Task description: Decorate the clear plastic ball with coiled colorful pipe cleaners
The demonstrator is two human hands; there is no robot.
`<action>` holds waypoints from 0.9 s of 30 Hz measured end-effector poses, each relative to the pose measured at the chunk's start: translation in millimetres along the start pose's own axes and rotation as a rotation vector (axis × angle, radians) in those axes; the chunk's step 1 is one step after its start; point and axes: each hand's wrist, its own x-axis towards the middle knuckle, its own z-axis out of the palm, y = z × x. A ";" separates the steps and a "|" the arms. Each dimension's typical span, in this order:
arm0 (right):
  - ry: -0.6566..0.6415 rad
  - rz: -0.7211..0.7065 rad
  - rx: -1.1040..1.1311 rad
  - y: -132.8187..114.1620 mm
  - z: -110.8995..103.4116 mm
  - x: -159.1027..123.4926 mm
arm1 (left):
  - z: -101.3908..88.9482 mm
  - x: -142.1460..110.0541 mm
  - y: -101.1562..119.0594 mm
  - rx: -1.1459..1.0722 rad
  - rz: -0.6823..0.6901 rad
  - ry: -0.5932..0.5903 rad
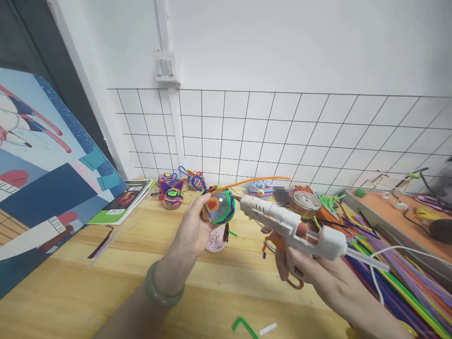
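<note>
Fingers of the left hand wrapped round a clear ball, clamped on it, ball lifted off the table and decorated with green, orange and purple pipe cleaner; long orange pipe cleaner sticks out from it, running up and away to the right of those fingers. Green bangle on that wrist. Right hand closed on the grip of a white glue gun, fingers curled round the handle and orange trigger, glue stick poking out the back. Nozzle tip points at the ball, just beside it; contact cannot be told. Below the left fingers, a small clear dish with pinkish bits on the wooden table. Beyond the fingertips, finished pipe cleaner figures near the wire grid. Right of the gun hand, a big heap of loose pipe cleaners, and a white cable across them. Near edge under both hands: bent green pipe cleaner piece. Far left, a green booklet.
</note>
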 end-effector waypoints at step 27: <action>-0.136 0.325 0.392 -4.6 0.3 -4.4 | -0.4 -2.7 -6.5 0.075 0.142 -0.094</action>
